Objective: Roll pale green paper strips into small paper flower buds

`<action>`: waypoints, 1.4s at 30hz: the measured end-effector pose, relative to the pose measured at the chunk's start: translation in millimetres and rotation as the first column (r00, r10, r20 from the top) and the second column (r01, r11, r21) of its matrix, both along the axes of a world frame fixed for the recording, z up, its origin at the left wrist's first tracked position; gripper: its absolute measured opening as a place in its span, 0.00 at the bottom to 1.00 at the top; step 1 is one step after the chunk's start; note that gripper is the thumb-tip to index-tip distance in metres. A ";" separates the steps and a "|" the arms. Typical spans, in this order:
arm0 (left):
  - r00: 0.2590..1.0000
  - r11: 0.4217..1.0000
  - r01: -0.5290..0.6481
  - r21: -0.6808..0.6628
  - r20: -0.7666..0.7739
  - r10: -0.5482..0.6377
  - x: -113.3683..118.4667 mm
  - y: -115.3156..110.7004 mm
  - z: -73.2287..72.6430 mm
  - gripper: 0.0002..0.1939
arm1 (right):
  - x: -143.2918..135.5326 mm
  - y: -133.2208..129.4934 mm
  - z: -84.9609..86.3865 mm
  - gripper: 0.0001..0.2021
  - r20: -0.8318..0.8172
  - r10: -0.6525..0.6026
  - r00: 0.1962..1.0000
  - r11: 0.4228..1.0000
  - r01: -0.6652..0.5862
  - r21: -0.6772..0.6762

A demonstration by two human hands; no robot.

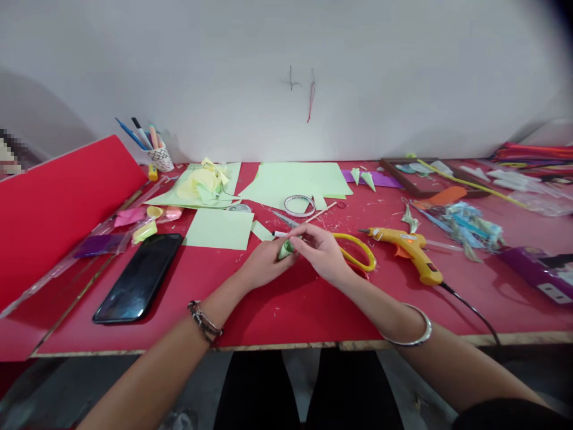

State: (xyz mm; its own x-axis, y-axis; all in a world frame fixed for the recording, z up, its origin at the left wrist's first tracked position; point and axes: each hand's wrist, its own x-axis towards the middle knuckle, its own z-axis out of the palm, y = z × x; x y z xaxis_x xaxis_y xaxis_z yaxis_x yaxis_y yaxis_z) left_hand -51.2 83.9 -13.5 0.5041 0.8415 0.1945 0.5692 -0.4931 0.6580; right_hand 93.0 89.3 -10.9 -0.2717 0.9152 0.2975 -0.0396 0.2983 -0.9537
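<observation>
In the head view, both hands meet above the desk [286,319], a little back from the middle of its front edge. The left hand [267,263] is partly closed, its fingers curled around a small light green paper roll [285,249]. The right hand [324,255] is half open and arched, its thumb and bent fingers touching the roll's upper side. Just behind the hands lie scissors [366,257], their yellow handle showing past the right hand and their blades pointing toward the back edge. A ring-shaped roll of tape [285,206] rests near the blades, overlapping a large light green sheet [308,179] at the back edge. A smaller green sheet [219,229] lies to the left of the hands, and a black phone [139,278] lies nearer the front left corner. Beyond it, toward the back left corner, stands a patterned cup [160,158] with pens in it. To the right of the hands, a yellow glue gun [412,248] lies on its side, nozzle toward the scissors, its cord running over the front edge. Two pale green cones [367,180] sit by a purple strip [389,179] near the back edge. Blue and cream tassels [470,226] lie farther right.
</observation>
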 end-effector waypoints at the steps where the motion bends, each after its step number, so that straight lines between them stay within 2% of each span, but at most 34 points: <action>1: 1.000 1.000 -0.001 -0.003 0.014 0.001 -0.2 -0.3 0.6 0.10 | -0.3 -0.3 0.7 0.06 -0.016 0.008 1.000 1.000 -0.008 -0.011; 5: 0.998 1.000 0.007 0.008 0.064 -0.008 -1.2 -0.6 3.1 0.08 | -0.8 -0.8 2.8 0.08 -0.087 0.012 0.996 0.998 -0.017 -0.057; 9: 0.995 1.000 -0.017 0.017 0.094 0.015 -1.7 0.0 3.7 0.06 | -1.0 -0.1 2.5 0.08 -0.090 0.017 0.996 0.996 -0.024 -0.085; 14: 0.995 0.999 -0.039 0.025 0.090 0.036 -2.1 0.3 1.5 0.06 | -0.3 -1.5 3.0 0.10 -0.049 0.059 0.997 0.998 -0.059 0.000; 18: 0.991 0.998 -0.045 0.051 0.126 0.039 -3.1 1.2 -4.0 0.10 | 0.6 -3.9 5.8 0.09 0.023 0.066 0.998 0.994 -0.068 0.081; 21: 0.987 0.993 -0.057 0.106 0.155 0.040 -3.8 1.9 -7.4 0.13 | 0.6 -4.3 6.1 0.09 0.048 0.069 0.996 0.992 -0.074 0.102; 24: 0.986 0.990 -0.073 0.121 0.159 0.053 -3.6 2.0 -6.6 0.10 | 0.7 -3.2 4.0 0.09 0.048 0.063 0.997 0.993 -0.067 0.100; 32: 0.993 0.994 -0.096 0.053 0.074 0.092 -3.5 1.0 -1.4 0.10 | 0.6 -2.6 0.6 0.07 0.091 0.097 0.991 0.989 -0.106 0.099; 38: 0.991 0.983 -0.109 0.146 -0.064 0.119 -5.4 -0.8 -0.8 0.10 | 0.1 -4.2 2.4 0.07 0.067 0.118 0.991 0.989 -0.123 0.076; 42: 0.984 0.979 -0.110 0.170 -0.122 0.132 -6.4 -1.9 1.0 0.06 | 0.6 -4.1 3.3 0.07 0.068 0.137 0.988 0.989 -0.141 0.054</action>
